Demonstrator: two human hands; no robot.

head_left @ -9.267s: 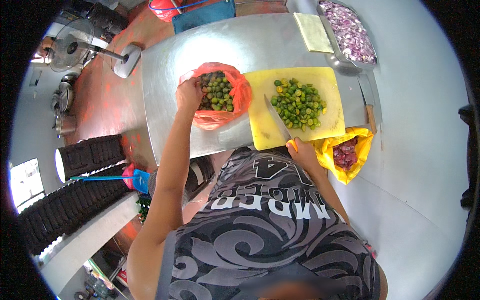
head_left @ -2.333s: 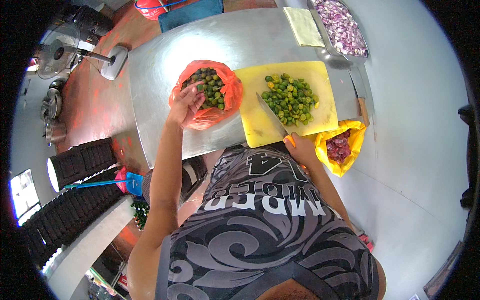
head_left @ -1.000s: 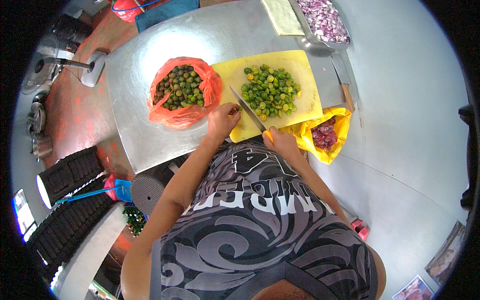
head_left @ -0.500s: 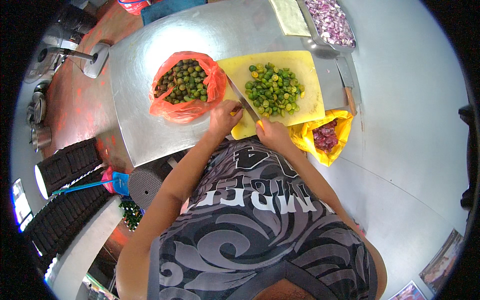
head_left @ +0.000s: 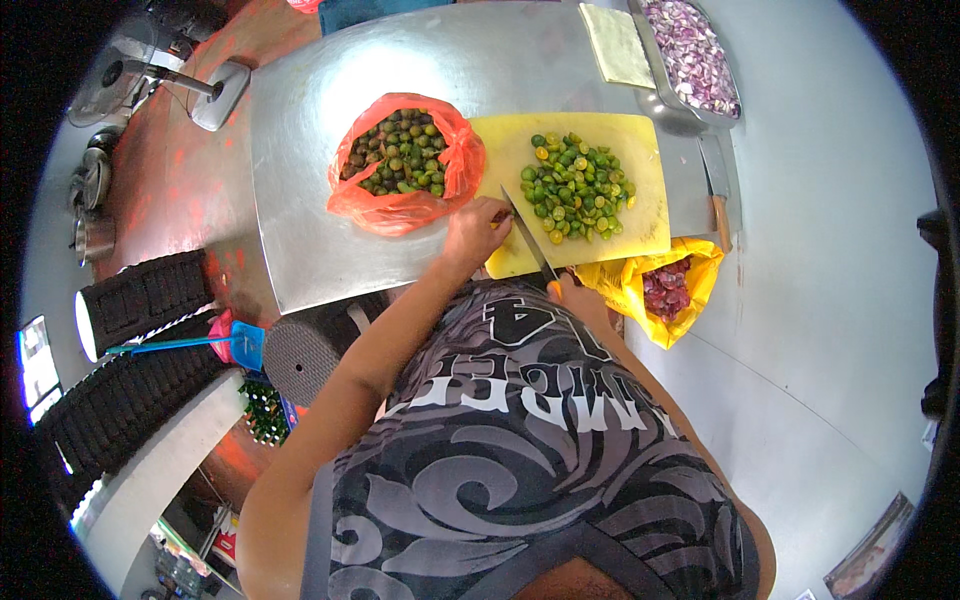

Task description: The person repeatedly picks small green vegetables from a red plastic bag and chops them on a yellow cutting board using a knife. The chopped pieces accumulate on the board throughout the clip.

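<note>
My right hand grips a knife by its orange-yellow handle, low against my shirt. The blade points up and left over the yellow cutting board, its tip beside my left fingers. At the board's left edge my left hand is closed, its fingertips pinching a small lime that is mostly hidden. Several cut limes, green with some yellow faces showing, lie heaped on the board. Left of it, an orange-red plastic bag stands open, full of small whole limes.
A yellow bag of dark red pieces touches the board's lower right. Another knife with a wooden handle lies to the right. Beyond it are a metal tray of chopped purple onions and a pale folded cloth, on the steel table.
My right hand has drawn the knife back toward my body, so its tip now lies near my left fingertips. The whole view has shifted, moving the table and bags rightward in the picture.
</note>
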